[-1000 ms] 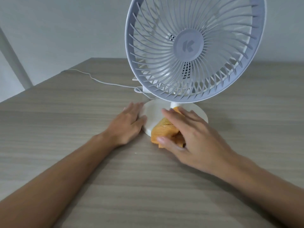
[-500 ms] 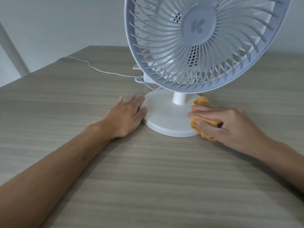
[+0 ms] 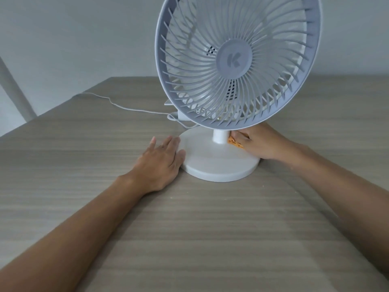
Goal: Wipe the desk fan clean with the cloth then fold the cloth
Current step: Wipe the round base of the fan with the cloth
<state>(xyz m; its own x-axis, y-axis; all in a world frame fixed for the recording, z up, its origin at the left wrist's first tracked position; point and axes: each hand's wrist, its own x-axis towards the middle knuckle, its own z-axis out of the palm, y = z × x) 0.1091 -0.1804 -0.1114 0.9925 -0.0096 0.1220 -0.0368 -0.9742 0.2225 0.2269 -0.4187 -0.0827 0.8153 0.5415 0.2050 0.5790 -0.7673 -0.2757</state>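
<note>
A white desk fan (image 3: 235, 62) stands on a wooden table, its round base (image 3: 219, 165) in front of me and its grille tilted back above. My left hand (image 3: 162, 161) lies flat on the table, fingers against the base's left rim. My right hand (image 3: 261, 142) grips an orange cloth (image 3: 235, 142) on the right rear of the base, beside the short neck (image 3: 220, 137). Only a small edge of the cloth shows; the rest is hidden under my fingers.
A thin white cable (image 3: 126, 107) runs from behind the fan across the wooden table (image 3: 189, 228) to its far left edge. A pale post (image 3: 14, 91) leans at the left, off the table. A plain wall rises behind.
My right hand has carried the cloth from the base's front, round its right side, to the back beside the neck. The left hand has stayed against the base.
</note>
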